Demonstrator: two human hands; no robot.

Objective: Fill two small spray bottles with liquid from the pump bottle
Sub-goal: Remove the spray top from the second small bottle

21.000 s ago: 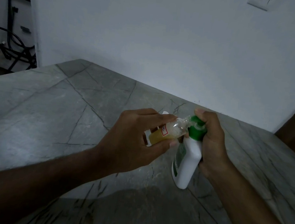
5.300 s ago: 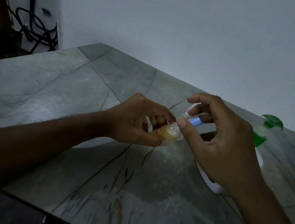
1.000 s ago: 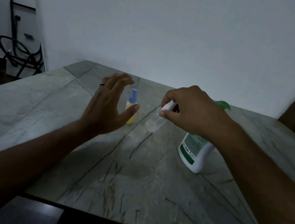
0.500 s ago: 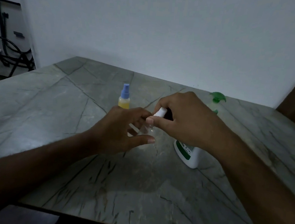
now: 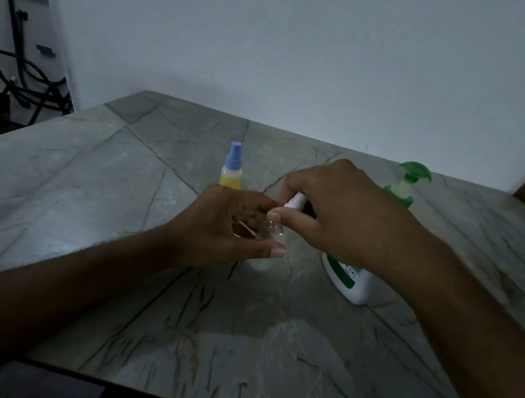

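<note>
The clear bottle [image 5: 271,231] is held above the tabletop [image 5: 98,192], between the two hands, in front of the filled bottle [image 5: 233,168] and left of the pump bottle [image 5: 374,239]. The left hand [image 5: 221,230] is curled round its body, thumb below and fingers above; the grip is closed on the bottle. The right hand [image 5: 342,211] pinches the white cap [image 5: 295,201] between thumb and fingers, clamped on it.

The clear bottle appears empty, so it is judged light. Thin clear plastic is likely to be smooth and somewhat slippery, and may give under a hard squeeze. Hold is best taken round the body with one hand and at the cap with the other, as is done now. Its long axis is tilted, the cap end up and to the right, the base down and to the left; the base is hidden by the left hand.

The filled bottle stands upright, blue cap on top, yellow liquid inside. The pump bottle stands upright, its green pump head pointing right.
</note>
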